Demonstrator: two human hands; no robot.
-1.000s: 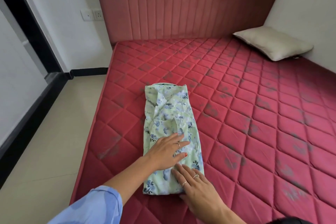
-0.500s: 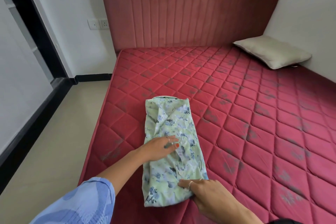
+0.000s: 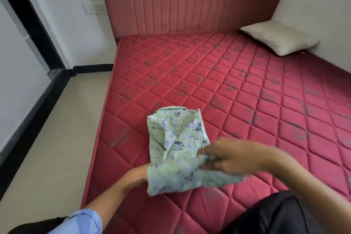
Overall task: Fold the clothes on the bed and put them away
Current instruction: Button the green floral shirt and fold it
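Head camera, looking down at a green shirt [image 3: 175,144] with a blue flower print, lying near the left edge of a red quilted mattress [image 3: 237,89], close to the person. The shirt is already narrowed into a long strip, collar end farthest away, and its near end is lifted off the mattress and partly doubled over toward the collar. The right hand [image 3: 230,159] is blurred, but its fingers appear to pinch the right side of the raised cloth. The left hand [image 3: 139,175] sits at the left side of the raised end with its fingers hidden under or behind the fabric, so I cannot tell whether it grips or only supports. In my judgement the main risk is a crooked fold: if one hand carries its corner further than the other, the near end will land skewed and the side edges will not line up. The cloth looks thin and limp, so it may sag between the hands and trap a crease, or the tucked-in sides may slide open as the end travels. The shirt also lies close to the mattress edge, so a tug leftward could drag it toward the pale tiled floor [image 3: 57,138]. Beyond the shirt, a red padded headboard [image 3: 190,0] stands against the wall, and a cream pillow [image 3: 279,41] rests in the far right corner.
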